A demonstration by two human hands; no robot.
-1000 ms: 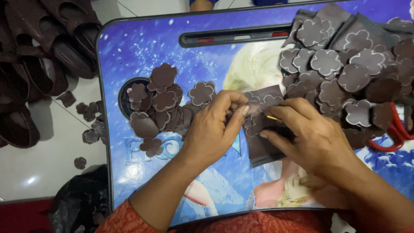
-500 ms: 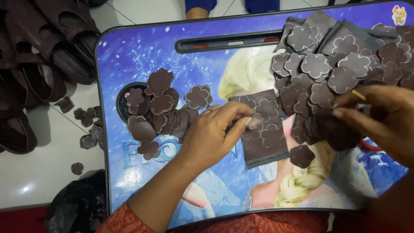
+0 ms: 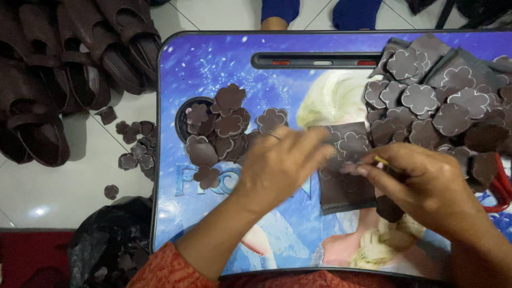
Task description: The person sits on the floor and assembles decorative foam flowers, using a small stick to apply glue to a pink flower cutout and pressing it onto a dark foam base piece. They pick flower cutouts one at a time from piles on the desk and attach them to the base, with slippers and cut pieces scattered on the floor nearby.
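Two bare hands meet over a dark brown sheet point(image 3: 349, 176) stamped with flower outlines, which lies flat on a blue printed lap table point(image 3: 213, 64). From the left, the left hand point(image 3: 280, 165) rests on the sheet's near edge, fingers curled down onto it; it is blurred, so whether it pinches the material or only presses it cannot be told. On the other side, the right hand point(image 3: 421, 184) is closed around a thin yellowish tool point(image 3: 381, 160), whose tip shows just above its fingers, and its fingertips touch the sheet's surface. Just below this hand lies one loose brown flower cutout point(image 3: 389, 209). Above and beyond it, a big heap of flower cutouts point(image 3: 442, 101) covers the table's corner, and red scissor handles point(image 3: 498, 189) show at its outer side. Beyond the left hand, a smaller pile of flower pieces point(image 3: 218, 128) lies about a round cup recess. Farther out, off the table, brown sandals point(image 3: 64, 80) and scattered scraps point(image 3: 133, 149) lie on the pale floor tiles.
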